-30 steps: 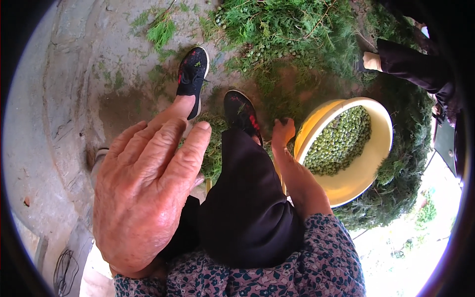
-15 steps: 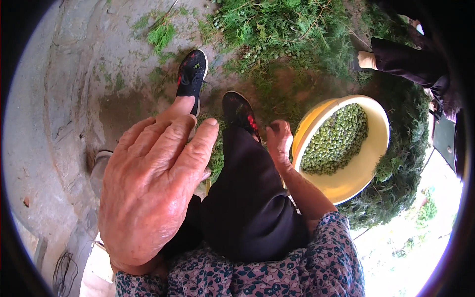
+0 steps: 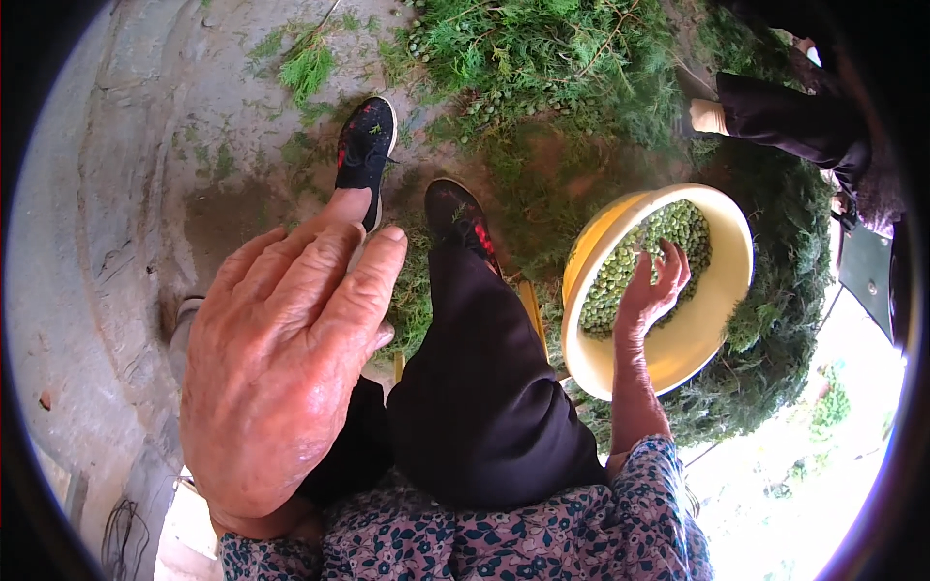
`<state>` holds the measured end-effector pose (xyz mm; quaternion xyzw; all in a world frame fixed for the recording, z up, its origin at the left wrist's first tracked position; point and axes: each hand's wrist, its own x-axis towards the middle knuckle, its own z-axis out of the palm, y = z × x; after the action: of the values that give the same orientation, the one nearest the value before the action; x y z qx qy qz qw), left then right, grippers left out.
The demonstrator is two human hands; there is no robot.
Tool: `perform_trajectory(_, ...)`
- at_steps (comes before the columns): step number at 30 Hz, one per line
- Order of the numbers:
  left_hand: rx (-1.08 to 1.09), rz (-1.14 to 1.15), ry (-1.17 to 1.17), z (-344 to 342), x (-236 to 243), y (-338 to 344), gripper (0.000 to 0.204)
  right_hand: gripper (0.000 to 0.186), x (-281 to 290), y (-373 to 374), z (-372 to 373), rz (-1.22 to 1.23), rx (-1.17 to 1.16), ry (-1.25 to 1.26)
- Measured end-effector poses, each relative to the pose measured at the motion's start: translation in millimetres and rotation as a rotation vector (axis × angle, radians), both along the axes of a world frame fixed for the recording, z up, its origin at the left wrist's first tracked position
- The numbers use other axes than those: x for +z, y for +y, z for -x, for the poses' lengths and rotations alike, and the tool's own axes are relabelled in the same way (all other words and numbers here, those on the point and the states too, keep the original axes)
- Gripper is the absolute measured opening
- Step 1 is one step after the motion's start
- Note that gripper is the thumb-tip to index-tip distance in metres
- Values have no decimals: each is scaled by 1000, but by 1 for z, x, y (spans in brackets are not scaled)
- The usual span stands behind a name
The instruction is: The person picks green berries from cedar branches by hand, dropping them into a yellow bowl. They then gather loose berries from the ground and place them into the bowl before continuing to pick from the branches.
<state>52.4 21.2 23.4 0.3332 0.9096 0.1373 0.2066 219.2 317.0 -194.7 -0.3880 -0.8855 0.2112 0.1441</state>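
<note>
1. We see the small green cones heaped in the yellow basin, between 1 and 2 o'clock from our lap; the pile leaves the basin's inner wall bare at 5 o'clock.
2. The basin's mouth shows as an oval, its long axis running from 1 o'clock to 7 o'clock.
3. Our right hand is much the nearer: it is over the mouth, the forearm coming in from 6 o'clock, the fingers pointing to 1 o'clock. Thumb and fingers stand apart, loosely curved; we cannot tell whether they touch the cones.
4. Our left hand is well apart, with the basin at about 3 o'clock from it. Its fingers are stretched out, its back toward us; we cannot see the palm.
5. Beyond the basin, green branches lie on the floor at 11 o'clock, and dark foliage lies just beside it at 3 o'clock.
</note>
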Motion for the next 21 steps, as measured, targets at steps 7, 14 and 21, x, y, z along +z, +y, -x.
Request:
perform_trajectory(7, -4, 10, -27, 1, -4, -2, 56, 44, -84, -77, 36, 405, 366, -249)
perform_trajectory(14, 27, -12, -32, 3, -5, -4, 57, 52, -112, -104, 12, 166, 562, -893)
perform_trajectory(21, 10, -6, -38, 3, 0, -4, 64, 28, -107, -100, 69, 149, 700, -458)
